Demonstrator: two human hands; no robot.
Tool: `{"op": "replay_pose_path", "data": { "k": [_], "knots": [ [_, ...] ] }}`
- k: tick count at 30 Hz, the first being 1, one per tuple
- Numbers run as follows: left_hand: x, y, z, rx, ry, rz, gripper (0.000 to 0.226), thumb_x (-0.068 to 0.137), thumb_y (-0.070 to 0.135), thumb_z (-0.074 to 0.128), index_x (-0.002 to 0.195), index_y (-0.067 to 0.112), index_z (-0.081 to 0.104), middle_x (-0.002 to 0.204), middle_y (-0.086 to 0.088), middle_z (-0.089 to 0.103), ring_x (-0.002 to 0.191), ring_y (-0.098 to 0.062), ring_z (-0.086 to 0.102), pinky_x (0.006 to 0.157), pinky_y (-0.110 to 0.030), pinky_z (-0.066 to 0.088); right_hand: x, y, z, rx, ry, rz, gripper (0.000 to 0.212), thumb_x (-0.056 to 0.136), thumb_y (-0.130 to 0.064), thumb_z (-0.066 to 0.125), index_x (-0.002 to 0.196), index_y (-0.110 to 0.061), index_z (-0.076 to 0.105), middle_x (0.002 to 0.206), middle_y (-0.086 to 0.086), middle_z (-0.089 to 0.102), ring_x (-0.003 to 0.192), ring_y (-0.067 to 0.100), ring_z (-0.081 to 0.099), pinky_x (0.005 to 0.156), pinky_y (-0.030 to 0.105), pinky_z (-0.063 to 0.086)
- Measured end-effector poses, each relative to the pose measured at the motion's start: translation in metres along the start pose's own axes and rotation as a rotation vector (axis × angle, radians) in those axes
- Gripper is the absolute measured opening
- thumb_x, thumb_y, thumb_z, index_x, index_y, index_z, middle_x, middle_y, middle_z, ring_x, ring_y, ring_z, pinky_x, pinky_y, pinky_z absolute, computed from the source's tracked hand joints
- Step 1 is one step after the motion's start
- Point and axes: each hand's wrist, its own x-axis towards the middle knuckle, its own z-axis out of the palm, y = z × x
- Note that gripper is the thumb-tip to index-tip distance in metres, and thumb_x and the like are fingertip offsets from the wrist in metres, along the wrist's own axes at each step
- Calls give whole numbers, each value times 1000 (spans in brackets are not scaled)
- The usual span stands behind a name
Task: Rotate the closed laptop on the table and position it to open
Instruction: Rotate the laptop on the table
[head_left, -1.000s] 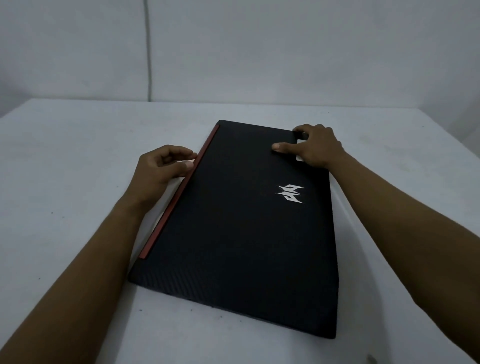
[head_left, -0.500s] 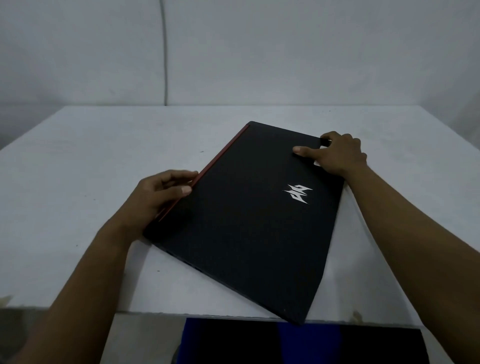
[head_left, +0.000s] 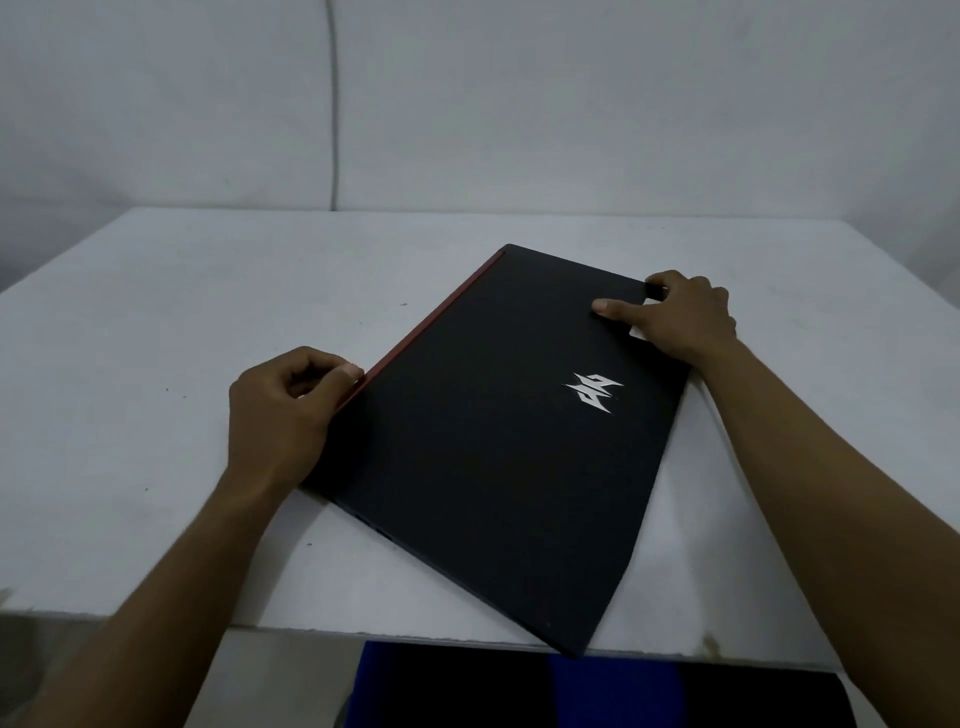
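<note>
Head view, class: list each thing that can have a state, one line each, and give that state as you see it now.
laptop: closed, flat on the table, turned at an angle, near corner over the table's front edge.
left hand: curled, fingers against the laptop's red edge.
right hand: gripping the laptop's far right corner, thumb on the lid.
table: bearing the laptop.

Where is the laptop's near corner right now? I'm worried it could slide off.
In the head view, the closed laptop lies skewed right of centre, its near corner poking just over the table front edge.
</note>
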Motion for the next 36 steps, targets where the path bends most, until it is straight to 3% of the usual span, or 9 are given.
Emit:
{"op": "replay_pose_path", "data": {
  "k": [4, 15, 20, 23, 26, 30, 36],
  "knots": [
    [30, -6, 6, -67, 17, -47, 16, 87, 26, 65, 74, 20, 72, 77, 4, 77, 72, -13, 73, 68, -29, 54, -6, 8, -3, 9, 40, 37, 101, 64, -85, 66, 138, -19, 52, 137, 11, 50, 137, 32, 32, 105, 49, 38],
    [107, -25, 20, -154, -18, -72, 20, 88, 21, 64, 72, 10, 68, 81, -16, 73, 66, -31, 69, 60, -30, 53, -41, 12, -10, -255, 171, 140, 105, 63, -95, 49, 124, -10, 51, 126, 15, 55, 122, 39, 47, 95, 49, 43],
    [120, -27, 20, -21, -162, -23, 24, 88, 25, 67, 73, 7, 71, 70, -5, 74, 63, -21, 69, 65, -33, 54, -60, 15, -21, -379, 165, 137, 98, 62, -98, 43, 105, -10, 47, 102, 12, 62, 98, 36, 60, 78, 41, 47],
    [120, -23, 22, 85, -226, 6, 26, 87, 27, 69, 73, 6, 72, 77, -6, 75, 68, -21, 68, 66, -29, 51, -75, 16, -28, -408, 121, 155, 96, 62, -99, 39, 100, -11, 46, 78, 4, 53, 78, 28, 56, 65, 35, 40],
    [122, -18, 23, 268, -283, 58, 28, 87, 33, 70, 71, 10, 72, 76, -5, 73, 71, -18, 65, 64, -27, 46, -88, 22, -33, -423, 94, 161, 93, 61, -101, 35, 88, -13, 48, 75, 2, 52, 64, 19, 50, 60, 34, 36],
    [125, -7, 33, 509, -397, 89, 29, 85, 53, 65, 77, 26, 72, 84, 6, 70, 83, -16, 64, 77, -41, 53, -97, 32, -39, -419, 38, 161, 89, 62, -100, 32, 79, -15, 52, 75, 2, 59, 65, 18, 53, 57, 32, 34],
    [122, 19, 73, 578, -583, 174, 42, 73, 72, 56, 87, 34, 70, 96, 11, 69, 88, -13, 63, 82, -41, 53, -79, 37, -41, -392, 6, 15, 74, 76, -89, 40, 75, -15, 52, 72, 0, 61, 67, 17, 55, 58, 33, 36]
  ]
}}
